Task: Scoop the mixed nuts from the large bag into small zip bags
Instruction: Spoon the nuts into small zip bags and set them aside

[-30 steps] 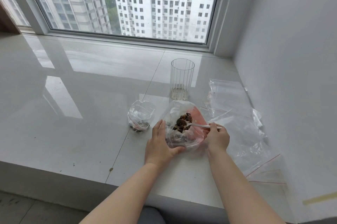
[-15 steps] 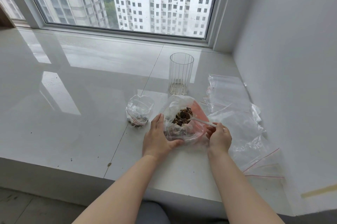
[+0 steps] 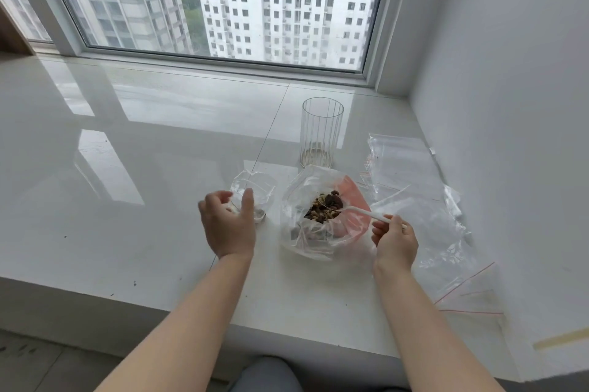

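The large clear bag (image 3: pixel 318 241) with a pink patch lies open on the white sill, mixed nuts (image 3: pixel 323 209) showing in its mouth. My right hand (image 3: pixel 395 241) pinches the handle of a white plastic spoon (image 3: pixel 366 213), whose bowl rests on the nuts. A small zip bag (image 3: pixel 258 187) with a few nuts at its bottom stands just to the left. My left hand (image 3: pixel 228 225) is cupped in front of it, fingers and thumb spread on either side and partly hiding its lower half. I cannot tell whether the hand touches the bag.
A ribbed clear glass (image 3: pixel 322 133) stands behind the large bag. Several empty zip bags (image 3: pixel 404 165) are spread to the right, up to the white wall (image 3: pixel 510 136). The sill's front edge (image 3: pixel 159 302) runs close to my forearms. A window lies beyond.
My left hand has let go of the large bag's left side and moved left to the small zip bag. My right hand still holds the spoon in the nuts.
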